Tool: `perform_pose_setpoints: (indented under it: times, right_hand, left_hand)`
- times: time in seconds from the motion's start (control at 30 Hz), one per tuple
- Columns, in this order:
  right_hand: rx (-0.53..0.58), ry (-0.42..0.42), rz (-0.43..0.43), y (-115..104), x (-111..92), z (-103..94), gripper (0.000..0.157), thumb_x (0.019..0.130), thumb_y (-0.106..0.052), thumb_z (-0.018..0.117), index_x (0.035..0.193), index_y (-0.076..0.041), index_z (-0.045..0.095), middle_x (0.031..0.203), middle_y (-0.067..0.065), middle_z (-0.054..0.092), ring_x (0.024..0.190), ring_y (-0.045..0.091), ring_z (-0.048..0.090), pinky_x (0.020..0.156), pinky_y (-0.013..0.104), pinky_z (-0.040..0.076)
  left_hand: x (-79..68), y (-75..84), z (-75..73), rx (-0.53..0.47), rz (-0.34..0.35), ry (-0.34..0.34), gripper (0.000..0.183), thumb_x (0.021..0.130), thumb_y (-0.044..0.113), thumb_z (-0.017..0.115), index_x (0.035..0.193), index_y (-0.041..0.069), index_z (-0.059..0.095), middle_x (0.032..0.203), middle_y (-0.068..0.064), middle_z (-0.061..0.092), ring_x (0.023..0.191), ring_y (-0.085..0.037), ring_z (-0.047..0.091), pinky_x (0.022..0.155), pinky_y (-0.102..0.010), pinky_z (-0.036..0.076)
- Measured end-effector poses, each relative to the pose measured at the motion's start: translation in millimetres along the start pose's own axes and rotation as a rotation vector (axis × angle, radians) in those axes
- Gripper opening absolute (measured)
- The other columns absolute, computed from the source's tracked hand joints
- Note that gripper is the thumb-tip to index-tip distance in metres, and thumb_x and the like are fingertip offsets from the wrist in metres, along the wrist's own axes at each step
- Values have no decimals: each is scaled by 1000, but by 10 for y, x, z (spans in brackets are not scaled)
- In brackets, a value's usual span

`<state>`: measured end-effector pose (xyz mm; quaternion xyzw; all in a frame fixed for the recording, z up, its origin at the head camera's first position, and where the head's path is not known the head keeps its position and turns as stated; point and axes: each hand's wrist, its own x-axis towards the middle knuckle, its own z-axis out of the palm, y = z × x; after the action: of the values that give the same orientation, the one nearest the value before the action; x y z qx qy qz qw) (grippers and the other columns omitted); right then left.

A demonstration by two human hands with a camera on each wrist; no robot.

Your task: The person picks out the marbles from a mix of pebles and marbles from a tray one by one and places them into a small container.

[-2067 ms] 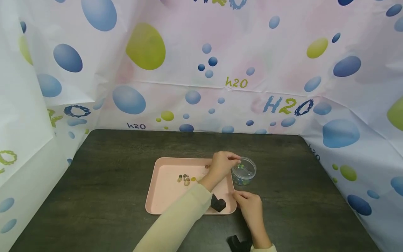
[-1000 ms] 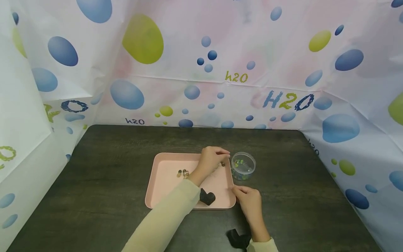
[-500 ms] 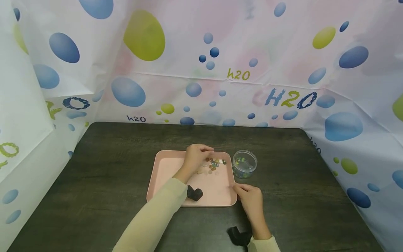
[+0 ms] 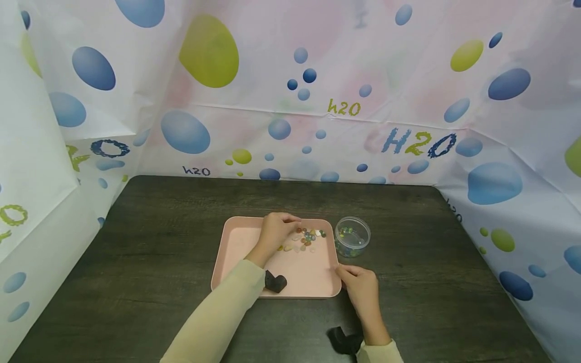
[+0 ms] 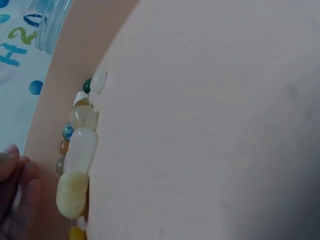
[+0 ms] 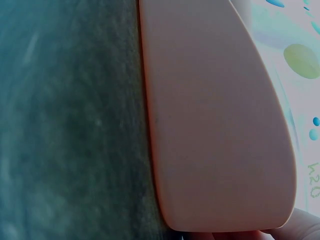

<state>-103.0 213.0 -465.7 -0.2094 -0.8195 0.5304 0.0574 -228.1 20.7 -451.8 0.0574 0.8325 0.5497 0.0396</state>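
Observation:
A pink tray (image 4: pixel 304 280) lies on the dark table, with several colourful beads (image 4: pixel 308 238) in its far right part. My left hand (image 4: pixel 274 234) is over the tray's far side, thumb and forefinger close together just left of the beads. Whether anything is between those fingertips is hidden. The left wrist view shows pale, yellow and blue beads (image 5: pixel 81 150) in a row, with the curled left fingers (image 5: pixel 25 195) beside them. My right hand (image 4: pixel 360 290) pinches the tray's right rim, and its thumb (image 6: pixel 300 226) shows at that edge in the right wrist view.
A clear round tub (image 4: pixel 352 236) with green and blue pieces inside stands just right of the tray. Black wrist mounts (image 4: pixel 343 341) sit at both wrists. A patterned sheet (image 4: pixel 254 126) hangs behind and beside the dark table (image 4: pixel 159 262).
My left hand has moved from the tub's rim leftward over the tray, uncovering the beads at the far right. My right hand has stayed at the tray's rim. The view has shifted slightly.

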Motion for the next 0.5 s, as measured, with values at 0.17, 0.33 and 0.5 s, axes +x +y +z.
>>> perform_pose_setpoints:
  times: [0.17, 0.33, 0.5]
  right_hand:
    - [9, -4, 0, 14, -7, 0, 22, 86, -13, 75, 95, 6, 78, 88, 19, 77, 66, 6, 67, 56, 16, 52]
    - [19, -7, -4, 30, -6, 7, 23, 87, -15, 75, 97, 6, 78, 94, 22, 76, 73, 12, 72, 58, 18, 55]
    - [16, -6, -4, 43, 1, 11, 22, 87, -14, 75, 97, 6, 78, 93, 22, 76, 71, 9, 70, 58, 18, 55]
  left_hand:
    - [7, -31, 21, -1, -23, -9, 11, 90, 17, 75, 95, 10, 81, 86, -9, 78, 74, -18, 74, 59, -22, 52]
    - [20, -60, 44, 7, -42, -10, 11, 89, 19, 76, 94, 10, 81, 87, -7, 78, 68, -12, 71, 56, -21, 50]
    - [20, -87, 62, 93, -16, 0, 10, 89, 19, 75, 92, 11, 82, 93, -8, 78, 62, -9, 59, 52, -21, 39]
